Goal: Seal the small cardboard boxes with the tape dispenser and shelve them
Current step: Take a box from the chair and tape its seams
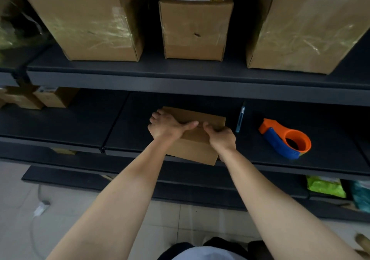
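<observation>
while the small cardboard box (197, 149) sits on the middle shelf (60, 123) with its near corner over the front edge, the left hand (167, 126) and right hand (221, 138) both clasp its top, fingers curled, thumbs nearly meeting. the tape dispenser (284, 139) lies well to the right, with a blue knife (240, 119) between it and the box.

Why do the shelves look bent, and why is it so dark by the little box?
Head view: the wide lens bows the upper shelf and tilts the big boxes outward; that shelf shades the little box; the tape on the big boxes glints; edges look soft, slightly blurred.
</observation>
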A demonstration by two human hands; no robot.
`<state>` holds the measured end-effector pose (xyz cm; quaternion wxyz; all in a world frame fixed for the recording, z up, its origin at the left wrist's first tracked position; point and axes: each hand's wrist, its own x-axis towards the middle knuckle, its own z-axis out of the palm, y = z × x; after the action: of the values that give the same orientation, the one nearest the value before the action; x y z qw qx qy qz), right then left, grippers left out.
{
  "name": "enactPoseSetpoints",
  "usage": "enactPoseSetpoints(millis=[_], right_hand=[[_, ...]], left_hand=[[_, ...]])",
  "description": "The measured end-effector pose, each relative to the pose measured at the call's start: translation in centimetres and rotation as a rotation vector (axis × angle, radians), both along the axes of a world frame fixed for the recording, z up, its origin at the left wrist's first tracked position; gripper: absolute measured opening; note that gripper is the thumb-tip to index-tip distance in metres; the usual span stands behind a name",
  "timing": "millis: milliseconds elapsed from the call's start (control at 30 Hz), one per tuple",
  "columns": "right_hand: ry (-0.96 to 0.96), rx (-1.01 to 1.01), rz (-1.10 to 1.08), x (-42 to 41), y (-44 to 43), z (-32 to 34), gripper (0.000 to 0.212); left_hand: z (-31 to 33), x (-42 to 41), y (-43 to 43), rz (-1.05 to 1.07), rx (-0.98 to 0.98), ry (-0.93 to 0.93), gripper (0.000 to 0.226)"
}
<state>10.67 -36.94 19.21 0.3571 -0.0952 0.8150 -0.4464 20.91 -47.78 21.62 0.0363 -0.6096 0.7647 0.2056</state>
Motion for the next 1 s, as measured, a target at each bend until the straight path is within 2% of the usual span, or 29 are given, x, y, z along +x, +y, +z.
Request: enactPoseSetpoints(millis=[100, 200, 267, 333, 400, 467, 567, 733, 800, 867, 933, 1000], right_hand=[[-0.06, -0.06, -0.001, -0.8, 0.9, -0.2, 0.065], [-0.136, -0.111, 0.029, -1.6, 1.5, -0.4, 0.061], [-0.171, -0.115, 0.024, -1.8, 1.3, -0.4, 0.063], [-0.179, -0.107, 0.008, -1.4, 0.8, -0.2, 0.071], [-0.135, -0.089, -0.01, -0.8, 0.2, -0.1, 0.08], [-0.056, -0.063, -0.017, -0.8, 0.0, -0.2, 0.078], [-0.017, -0.07, 0.011, -1.2, 0.3, -0.6, 0.063], [-0.001, -0.145, 0.064, -1.1, 1.5, -1.2, 0.057], [-0.108, -0.211, 0.066, -1.1, 2.4, -1.3, 0.065], [-0.311, -0.326, 0.037, -1.4, 3.5, -2.0, 0.078], [-0.508, -0.443, 0.069, -1.6, 4.7, -2.8, 0.077], [-0.605, -0.507, 0.117, -1.6, 5.7, -3.5, 0.083]], left_hand=[[-0.7, 1.5, -1.6, 0.089, 0.066, 0.152, 0.113], [-1.6, 3.8, -2.9, 0.272, 0.161, 0.549, 0.075], [-2.0, 4.3, -3.0, 0.377, 0.208, 0.735, 0.066], [-2.1, 3.9, -2.3, 0.335, 0.213, 0.704, 0.071], [-1.8, 3.0, -1.3, 0.241, 0.203, 0.543, 0.082], [-1.8, 2.6, -1.1, 0.189, 0.184, 0.463, 0.082], [-2.0, 3.0, -1.5, 0.19, 0.159, 0.514, 0.055], [-2.5, 3.7, -1.2, 0.283, 0.171, 0.649, 0.067], [-2.3, 3.9, -1.1, 0.256, 0.164, 0.651, 0.066], [-2.3, 4.1, -1.2, 0.199, 0.2, 0.687, 0.064], [-2.4, 4.4, -1.4, 0.14, 0.261, 0.736, 0.062], [-2.2, 4.8, -1.6, 0.127, 0.302, 0.782, 0.061]])
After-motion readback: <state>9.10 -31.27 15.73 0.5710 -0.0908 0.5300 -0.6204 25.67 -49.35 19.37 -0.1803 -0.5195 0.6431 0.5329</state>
